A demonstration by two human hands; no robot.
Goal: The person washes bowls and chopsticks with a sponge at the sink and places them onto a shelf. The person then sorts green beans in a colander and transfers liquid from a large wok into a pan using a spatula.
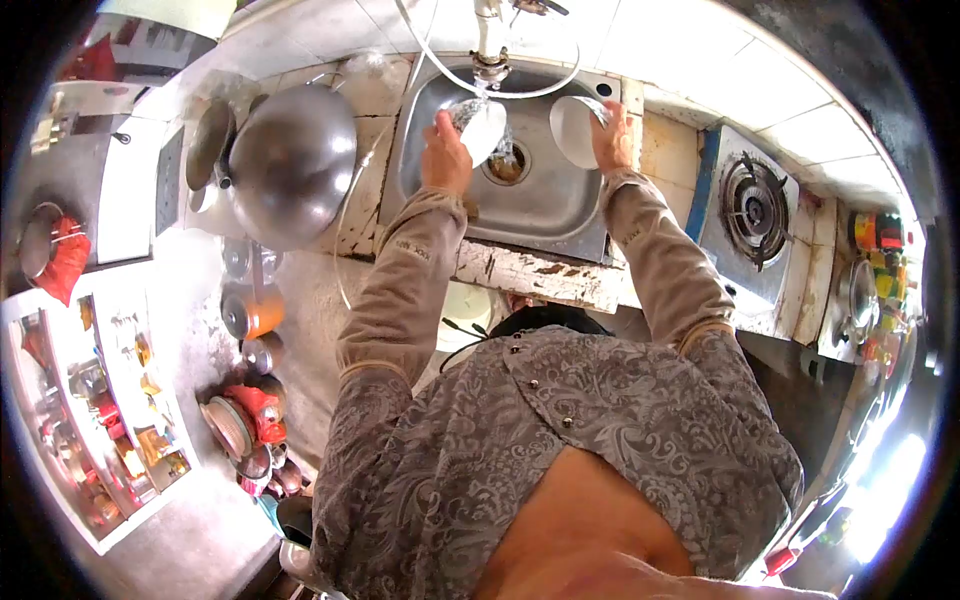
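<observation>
My left hand is closed on the edge of a white bowl, tilted on its side. Water splashes over it from the tap just above. My right hand grips another white bowl by its right edge, also tipped, and holds it apart from the first. Both bowls are over the steel sink. Between and below them shows the drain, with some brownish stuff in it. Fingers behind the bowls are partly hidden.
A big upturned wok lies left of the sink, beside a smaller pan. On the right is a gas stove. A white hose loops around the tap. Pots and a shelf are at the lower left.
</observation>
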